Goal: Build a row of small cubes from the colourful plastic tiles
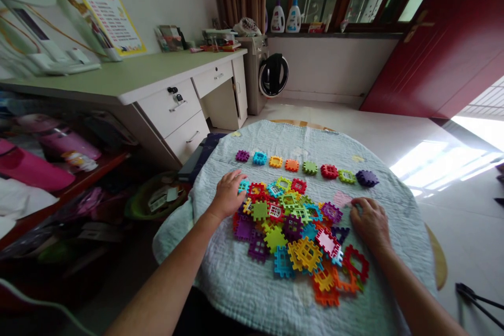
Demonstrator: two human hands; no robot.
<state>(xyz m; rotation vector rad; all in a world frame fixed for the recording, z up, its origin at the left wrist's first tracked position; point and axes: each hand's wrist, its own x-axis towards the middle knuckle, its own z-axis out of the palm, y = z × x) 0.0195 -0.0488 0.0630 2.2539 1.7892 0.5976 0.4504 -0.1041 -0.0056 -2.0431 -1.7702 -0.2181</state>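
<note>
My left hand is at the left edge of a heap of plastic building pieces, its thumb and fingers closed about a light-blue windowed piece. My right hand rests on the cloth right of the heap, fingers loosely apart and holding nothing. Between the hands lie notched interlocking pieces, among them a green square, a yellow windowed piece, a purple windowed piece and a red frame. Behind the heap runs a row of small same-coloured stacks, from a purple stack to a dark purple stack.
A pale blue cloth covers the round table. Left are a desk with drawers and a shelf with pink bottles. A washing machine stands behind, its door open. The red door is at right.
</note>
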